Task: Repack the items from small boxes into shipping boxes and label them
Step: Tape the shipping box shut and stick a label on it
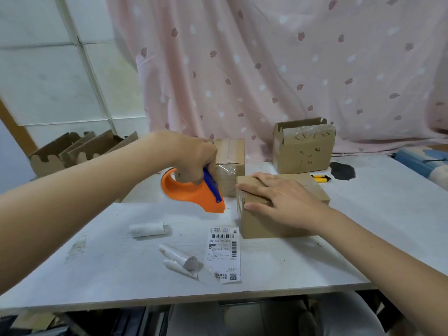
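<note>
The left hand (191, 158) has its fingers curled around the orange tape dispenser (191, 191) and holds it above the white table (303, 263), just left of the closed cardboard box (274, 221). The right hand (278, 196) lies flat on the top of this box, fingers straight and a little spread. A shipping label (224, 254) lies on the table in front of the box.

Left hand (191, 156) grips orange tape dispenser (191, 192); right hand (278, 197) flat on near box (266, 224); label (224, 254) near on table (339, 258)
</note>
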### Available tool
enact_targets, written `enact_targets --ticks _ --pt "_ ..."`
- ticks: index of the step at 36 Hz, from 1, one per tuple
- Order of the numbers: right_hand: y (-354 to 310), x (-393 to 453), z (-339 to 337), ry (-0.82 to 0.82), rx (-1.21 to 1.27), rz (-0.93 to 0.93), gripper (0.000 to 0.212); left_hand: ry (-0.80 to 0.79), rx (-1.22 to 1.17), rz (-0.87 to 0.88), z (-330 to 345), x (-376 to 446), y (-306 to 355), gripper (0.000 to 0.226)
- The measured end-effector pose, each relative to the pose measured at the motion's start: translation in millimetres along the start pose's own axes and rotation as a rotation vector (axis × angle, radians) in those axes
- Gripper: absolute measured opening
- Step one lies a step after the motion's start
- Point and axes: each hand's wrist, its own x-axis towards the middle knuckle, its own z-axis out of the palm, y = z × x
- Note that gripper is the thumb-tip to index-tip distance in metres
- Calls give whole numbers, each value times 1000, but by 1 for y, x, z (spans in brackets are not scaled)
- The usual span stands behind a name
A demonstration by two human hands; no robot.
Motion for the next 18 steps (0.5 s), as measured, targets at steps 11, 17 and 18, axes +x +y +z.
enact_targets --ticks 11,17,18 --pt "0 -2 1 35 8 -9 59 -144 302 -281 -12 30 21 13" --pt "0 -2 2 33 17 5 59 55 168 -208 6 -3 -25 43" --pt "-1 -2 2 31 20 5 58 62 148 -196 11 -7 -30 45"
